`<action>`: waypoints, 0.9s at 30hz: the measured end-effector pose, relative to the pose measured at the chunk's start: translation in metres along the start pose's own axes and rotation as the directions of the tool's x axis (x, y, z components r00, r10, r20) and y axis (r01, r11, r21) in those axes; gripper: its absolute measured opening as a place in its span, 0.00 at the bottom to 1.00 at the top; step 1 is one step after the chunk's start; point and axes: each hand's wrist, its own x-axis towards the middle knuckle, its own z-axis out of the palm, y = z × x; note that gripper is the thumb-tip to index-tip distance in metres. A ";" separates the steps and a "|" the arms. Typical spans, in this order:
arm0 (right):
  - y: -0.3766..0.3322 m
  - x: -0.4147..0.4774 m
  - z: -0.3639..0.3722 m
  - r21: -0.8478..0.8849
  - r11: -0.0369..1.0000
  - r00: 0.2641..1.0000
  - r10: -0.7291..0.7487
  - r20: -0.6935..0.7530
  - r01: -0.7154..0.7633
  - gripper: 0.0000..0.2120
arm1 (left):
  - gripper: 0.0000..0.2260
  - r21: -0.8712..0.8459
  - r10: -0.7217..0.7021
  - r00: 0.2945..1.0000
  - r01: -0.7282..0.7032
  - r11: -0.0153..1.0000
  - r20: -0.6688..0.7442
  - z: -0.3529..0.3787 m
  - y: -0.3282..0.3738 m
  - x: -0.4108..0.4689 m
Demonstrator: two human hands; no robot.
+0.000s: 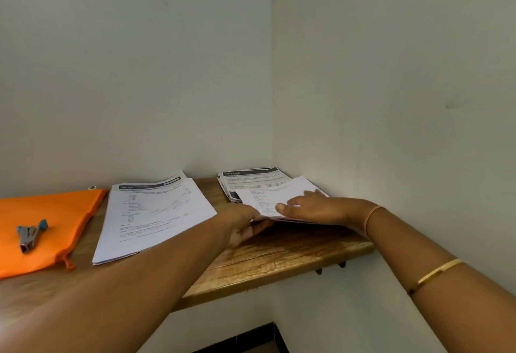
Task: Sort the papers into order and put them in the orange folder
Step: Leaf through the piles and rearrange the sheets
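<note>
The orange folder (47,230) lies flat at the left of the wooden shelf (279,255). One stack of printed papers (156,218) lies beside it. At the right corner a second pile with a dark "KITCHEN" header (251,181) sits against the wall. A small sheaf of papers (268,196) lies tilted over that pile. My left hand (243,227) grips the sheaf's near-left edge, fingers curled under it. My right hand (315,207) rests flat on top of the sheaf, fingers stretched out.
A metal stapler with a blue end (29,235) lies on the orange folder. Walls close off the shelf at the back and the right. The shelf's front edge runs diagonally below my arms.
</note>
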 end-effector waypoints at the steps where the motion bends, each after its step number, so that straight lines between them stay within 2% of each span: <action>1: -0.008 -0.006 -0.001 0.087 0.992 0.994 -0.095 0.055 0.090 0.39 | 0.14 -0.014 0.006 1.000 -0.006 1.000 0.001 0.001 0.003 -0.002; 2: -0.014 -0.013 -0.002 0.144 0.978 0.980 -0.165 0.112 0.149 0.31 | 0.15 -0.030 0.013 1.000 -0.014 0.999 -0.003 0.002 0.006 -0.002; 4: -0.015 -0.018 -0.003 0.047 0.980 0.975 -0.198 0.102 0.194 0.25 | 0.16 -0.054 0.020 1.000 -0.020 0.998 -0.001 0.003 0.013 -0.004; 7: -0.012 -0.015 -0.006 -0.361 0.928 0.960 -0.182 -0.213 0.096 0.15 | 0.14 -0.073 0.056 0.998 -0.057 0.996 -0.016 0.006 0.024 -0.007; 8: -0.012 -0.014 -0.009 -0.456 0.890 0.929 -0.196 -0.313 0.034 0.12 | 0.12 -0.105 0.073 0.997 -0.074 0.992 -0.017 0.008 0.028 -0.009; 10: -0.014 -0.014 -0.016 -0.546 0.836 0.877 -0.220 -0.426 -0.056 0.10 | 0.08 -0.172 0.096 0.995 -0.096 0.980 -0.014 0.011 0.037 -0.014; 12: -0.020 -0.016 -0.028 -0.594 0.798 0.837 -0.253 -0.484 -0.103 0.11 | 0.11 -0.185 0.084 0.996 -0.085 0.979 -0.016 0.009 0.044 -0.020; 17: -0.043 -0.015 -0.069 -0.661 0.714 0.704 -0.346 -0.621 -0.232 0.12 | 0.22 -0.046 0.103 0.988 -0.109 0.993 -0.117 -0.015 0.056 -0.025; 22: -0.070 -0.024 -0.113 -0.655 0.670 0.548 -0.420 -0.723 -0.350 0.13 | 0.21 -0.034 0.095 0.985 -0.101 0.994 -0.144 -0.037 0.059 -0.034; 27: -0.091 -0.027 -0.133 -0.648 0.660 0.467 -0.468 -0.750 -0.379 0.12 | 0.20 -0.066 0.064 0.996 -0.068 0.996 -0.066 -0.043 0.054 -0.037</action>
